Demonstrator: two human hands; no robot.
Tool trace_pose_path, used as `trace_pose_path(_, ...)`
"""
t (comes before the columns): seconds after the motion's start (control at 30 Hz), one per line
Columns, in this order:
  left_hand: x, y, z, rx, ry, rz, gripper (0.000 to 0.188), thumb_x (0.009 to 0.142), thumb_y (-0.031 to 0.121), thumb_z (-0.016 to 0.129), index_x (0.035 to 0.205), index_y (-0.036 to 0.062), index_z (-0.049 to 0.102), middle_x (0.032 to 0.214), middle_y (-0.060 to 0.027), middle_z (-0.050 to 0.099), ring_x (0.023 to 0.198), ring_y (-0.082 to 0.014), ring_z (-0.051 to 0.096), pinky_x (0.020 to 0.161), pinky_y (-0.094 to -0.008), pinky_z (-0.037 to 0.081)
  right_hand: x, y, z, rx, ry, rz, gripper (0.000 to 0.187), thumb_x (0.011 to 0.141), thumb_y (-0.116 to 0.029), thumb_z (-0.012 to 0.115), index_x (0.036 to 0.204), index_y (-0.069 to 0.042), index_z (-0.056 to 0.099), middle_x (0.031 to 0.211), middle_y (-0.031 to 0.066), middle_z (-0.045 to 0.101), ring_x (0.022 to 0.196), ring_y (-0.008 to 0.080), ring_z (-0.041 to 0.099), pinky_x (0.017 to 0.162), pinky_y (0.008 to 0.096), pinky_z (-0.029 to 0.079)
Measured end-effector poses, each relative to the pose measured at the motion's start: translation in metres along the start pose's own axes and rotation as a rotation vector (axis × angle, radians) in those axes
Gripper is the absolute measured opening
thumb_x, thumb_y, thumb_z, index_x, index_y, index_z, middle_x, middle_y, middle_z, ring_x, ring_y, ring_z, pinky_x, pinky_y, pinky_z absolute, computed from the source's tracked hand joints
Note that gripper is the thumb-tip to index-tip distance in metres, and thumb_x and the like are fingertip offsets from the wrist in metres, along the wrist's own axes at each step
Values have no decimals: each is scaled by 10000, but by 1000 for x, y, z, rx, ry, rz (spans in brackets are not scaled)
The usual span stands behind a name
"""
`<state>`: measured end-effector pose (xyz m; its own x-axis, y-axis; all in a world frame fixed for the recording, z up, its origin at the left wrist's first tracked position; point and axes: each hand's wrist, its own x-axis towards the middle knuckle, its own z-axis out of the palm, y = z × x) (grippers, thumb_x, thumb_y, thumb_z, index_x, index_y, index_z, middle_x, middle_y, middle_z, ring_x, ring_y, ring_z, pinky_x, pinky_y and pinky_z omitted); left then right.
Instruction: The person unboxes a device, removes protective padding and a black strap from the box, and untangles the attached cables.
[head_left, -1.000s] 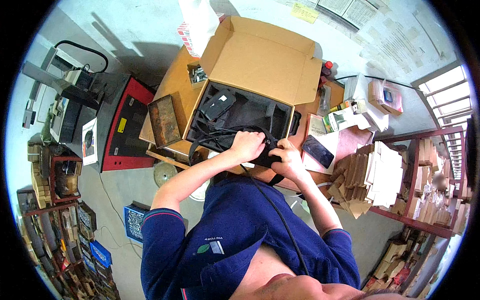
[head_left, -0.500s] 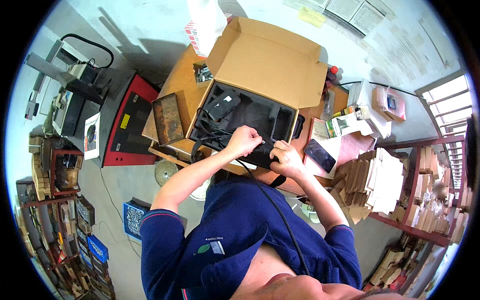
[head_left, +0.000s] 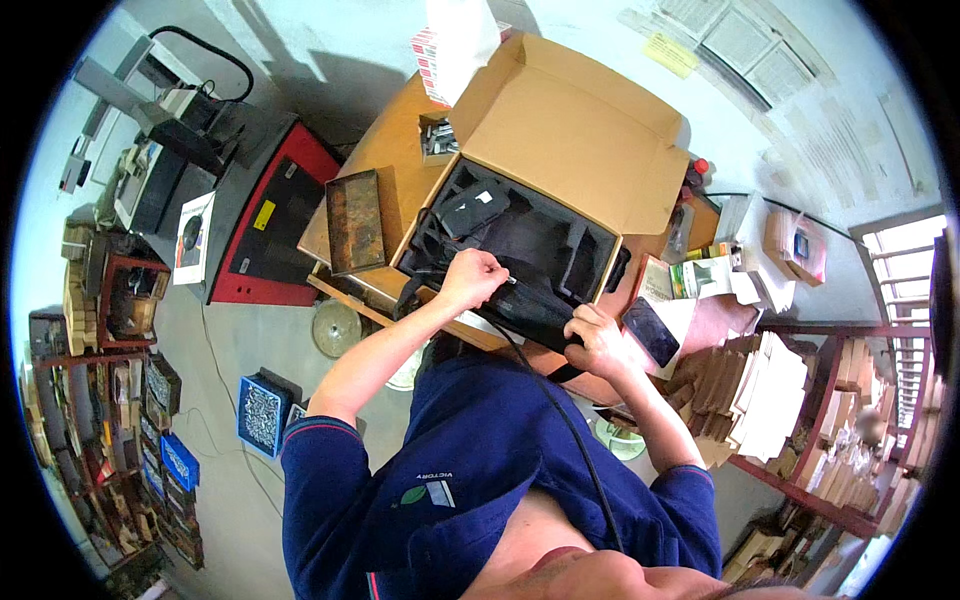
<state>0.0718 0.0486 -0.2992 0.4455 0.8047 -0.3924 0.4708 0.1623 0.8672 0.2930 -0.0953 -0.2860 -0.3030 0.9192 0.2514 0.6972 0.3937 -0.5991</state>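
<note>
An open cardboard box [head_left: 580,130] stands on the desk, its lid raised at the back. In its black foam insert [head_left: 570,225] lies a black boxy device [head_left: 472,208] with a pale label, loose black cord beside it. Over the box's near edge stretches a black soft bag-like piece [head_left: 535,318]. My left hand [head_left: 472,280] is closed in a pinch, with a tiny silvery piece showing at the fingertips, too small to name. My right hand [head_left: 597,342] has its fingers curled on the right end of the black bag. A black cable [head_left: 560,425] runs up along my shirt.
A rusty metal tray [head_left: 356,222] and a small box of metal pieces [head_left: 438,138] stand left on the desk. A dark phone [head_left: 650,332] lies to the right, near stacked brown cardboard pieces [head_left: 745,395]. A red and black machine [head_left: 275,220] stands at left.
My right hand has moved right and slightly nearer, away from my left hand. The black bag now stretches between them. The whole view has shifted a little to the right.
</note>
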Motion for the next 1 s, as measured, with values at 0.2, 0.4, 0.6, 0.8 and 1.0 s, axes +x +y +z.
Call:
trace_pose_path(0.2,16,-28,-3,145,140,81,226,759,209,650,765,-13,694,562,-154,617,422,-231,595,506,-348,499,-2,2,-4,22,-35,3,187,514,-42,591,688,-46,522,717,95,469,695,308,514,586,406,443)
trace_pose_path(0.4,15,-19,-17,150,120,-11,208,736,196,662,761,-8,697,613,-169,633,553,-269,644,582,-369,519,-1,6,-9,29,-56,12,211,516,-15,603,715,-34,535,736,106,490,702,314,528,597,397,445)
trace_pose_path(0.6,19,-22,-22,208,161,88,198,730,194,663,744,0,699,640,-181,639,651,-310,658,639,-394,523,0,4,-19,-7,-100,47,198,531,-13,618,712,-30,540,733,113,494,722,319,539,615,398,455)
trace_pose_path(0.8,19,-45,-22,258,183,112,214,738,211,675,749,-2,695,627,-163,633,577,-273,641,583,-361,513,-6,7,-23,-33,-68,32,206,517,-2,617,711,-21,551,739,120,520,712,319,547,611,398,462)
trace_pose_path(1.0,12,-42,-10,458,316,141,193,736,225,633,726,44,699,715,-185,651,714,-343,655,679,-424,530,6,2,-22,-60,-251,200,159,514,-49,627,651,-49,547,706,88,496,706,310,550,602,402,464)
